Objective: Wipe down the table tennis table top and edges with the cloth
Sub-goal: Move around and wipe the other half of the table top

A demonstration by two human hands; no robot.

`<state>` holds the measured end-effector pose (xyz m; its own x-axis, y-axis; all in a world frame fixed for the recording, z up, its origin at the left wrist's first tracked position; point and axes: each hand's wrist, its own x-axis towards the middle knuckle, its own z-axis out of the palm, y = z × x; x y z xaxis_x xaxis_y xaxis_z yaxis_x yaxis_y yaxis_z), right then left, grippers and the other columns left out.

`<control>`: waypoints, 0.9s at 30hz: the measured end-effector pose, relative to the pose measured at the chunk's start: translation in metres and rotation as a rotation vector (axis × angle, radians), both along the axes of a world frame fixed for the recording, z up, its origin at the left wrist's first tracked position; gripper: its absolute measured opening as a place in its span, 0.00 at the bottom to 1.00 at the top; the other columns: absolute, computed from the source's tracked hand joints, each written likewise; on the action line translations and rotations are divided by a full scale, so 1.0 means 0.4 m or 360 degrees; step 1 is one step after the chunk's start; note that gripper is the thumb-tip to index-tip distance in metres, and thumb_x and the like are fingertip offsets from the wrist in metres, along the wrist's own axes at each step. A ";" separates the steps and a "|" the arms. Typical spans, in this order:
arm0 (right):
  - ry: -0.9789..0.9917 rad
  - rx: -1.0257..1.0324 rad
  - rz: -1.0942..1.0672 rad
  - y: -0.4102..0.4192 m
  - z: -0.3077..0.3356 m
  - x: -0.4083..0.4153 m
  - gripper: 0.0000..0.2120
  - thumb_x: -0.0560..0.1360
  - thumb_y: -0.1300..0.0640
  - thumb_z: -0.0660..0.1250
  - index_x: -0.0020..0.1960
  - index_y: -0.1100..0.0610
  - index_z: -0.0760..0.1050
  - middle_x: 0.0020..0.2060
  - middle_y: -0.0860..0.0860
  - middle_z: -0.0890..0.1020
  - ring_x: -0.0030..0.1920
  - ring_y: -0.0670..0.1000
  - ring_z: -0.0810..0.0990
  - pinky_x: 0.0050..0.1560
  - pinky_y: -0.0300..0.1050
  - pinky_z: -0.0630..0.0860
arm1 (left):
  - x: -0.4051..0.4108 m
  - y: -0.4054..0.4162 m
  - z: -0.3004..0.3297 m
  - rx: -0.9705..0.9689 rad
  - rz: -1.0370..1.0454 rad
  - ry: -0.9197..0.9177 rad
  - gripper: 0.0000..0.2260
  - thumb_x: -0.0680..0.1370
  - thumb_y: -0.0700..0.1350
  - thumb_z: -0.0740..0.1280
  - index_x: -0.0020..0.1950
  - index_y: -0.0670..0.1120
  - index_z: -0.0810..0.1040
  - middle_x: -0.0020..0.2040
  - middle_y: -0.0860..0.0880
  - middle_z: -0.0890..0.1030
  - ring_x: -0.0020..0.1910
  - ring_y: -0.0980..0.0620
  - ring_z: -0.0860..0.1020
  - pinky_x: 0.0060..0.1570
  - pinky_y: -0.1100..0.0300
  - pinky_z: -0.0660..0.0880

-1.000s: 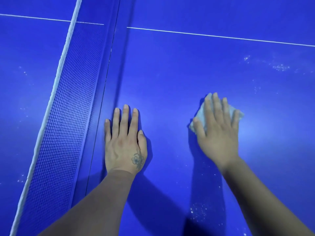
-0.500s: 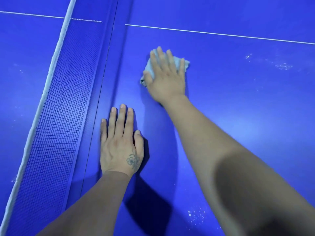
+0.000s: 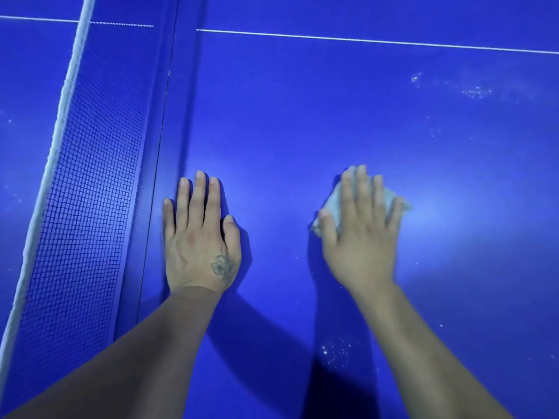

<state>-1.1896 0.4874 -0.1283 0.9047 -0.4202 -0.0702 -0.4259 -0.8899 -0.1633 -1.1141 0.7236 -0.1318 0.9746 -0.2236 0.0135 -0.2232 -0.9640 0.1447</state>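
The blue table tennis table top (image 3: 302, 122) fills the view. My right hand (image 3: 361, 231) lies flat with straight fingers on a small pale cloth (image 3: 332, 201) and presses it against the surface, right of centre. Only the cloth's edges show around my fingers. My left hand (image 3: 201, 237) rests flat on the table, fingers straight and together, just right of the net, holding nothing.
The net (image 3: 81, 182) with its white top band runs up the left side, beside the seam between the table halves. A white centre line (image 3: 363, 40) crosses the far part. Pale dust specks (image 3: 475, 92) lie at far right, with more specks (image 3: 335, 352) near my right forearm.
My right hand has slid the cloth back from the far spot near the net to the near right. The left hand has stayed in place.
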 end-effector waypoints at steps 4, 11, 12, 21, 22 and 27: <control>-0.0077 0.0005 0.0169 0.141 -0.013 0.063 0.34 0.85 0.38 0.54 0.88 0.51 0.54 0.87 0.48 0.52 0.87 0.55 0.48 0.83 0.68 0.46 | -0.001 0.003 -0.001 -0.0018 -0.0005 -0.0015 0.30 0.85 0.53 0.51 0.87 0.46 0.57 0.87 0.48 0.55 0.87 0.47 0.49 0.84 0.39 0.49; -0.0156 0.0096 0.0177 0.165 -0.020 0.309 0.34 0.84 0.37 0.55 0.87 0.48 0.57 0.87 0.46 0.56 0.87 0.53 0.50 0.83 0.65 0.41 | 0.000 0.005 -0.006 -0.0026 -0.0004 -0.0045 0.30 0.84 0.52 0.51 0.86 0.46 0.59 0.87 0.48 0.56 0.87 0.46 0.51 0.84 0.40 0.49; -0.0124 0.0110 0.0171 0.141 -0.020 0.332 0.34 0.84 0.37 0.54 0.87 0.47 0.56 0.87 0.46 0.54 0.87 0.52 0.49 0.83 0.64 0.40 | -0.001 0.005 -0.005 -0.0027 -0.0004 -0.0048 0.30 0.84 0.52 0.51 0.86 0.46 0.59 0.87 0.48 0.57 0.87 0.46 0.51 0.84 0.40 0.48; -0.0043 0.0106 -0.0105 -0.160 -0.008 0.201 0.34 0.85 0.34 0.49 0.88 0.46 0.50 0.87 0.45 0.50 0.87 0.53 0.45 0.84 0.64 0.41 | -0.007 0.000 -0.003 -0.0061 -0.0018 -0.0079 0.29 0.85 0.53 0.51 0.86 0.46 0.59 0.87 0.49 0.57 0.87 0.46 0.51 0.84 0.41 0.49; -0.0048 0.0102 -0.0107 -0.158 -0.009 0.157 0.34 0.85 0.35 0.48 0.88 0.47 0.50 0.87 0.46 0.50 0.87 0.53 0.45 0.84 0.63 0.41 | -0.008 0.000 -0.003 -0.0065 -0.0019 -0.0081 0.29 0.85 0.53 0.51 0.86 0.46 0.59 0.87 0.49 0.57 0.87 0.46 0.51 0.84 0.41 0.48; -0.0070 0.0057 -0.0133 -0.057 -0.008 -0.058 0.34 0.86 0.36 0.50 0.88 0.49 0.51 0.87 0.47 0.52 0.87 0.54 0.47 0.84 0.64 0.43 | -0.014 0.006 -0.007 -0.0079 -0.0038 -0.0111 0.29 0.85 0.52 0.52 0.86 0.45 0.59 0.87 0.47 0.57 0.87 0.44 0.51 0.84 0.40 0.48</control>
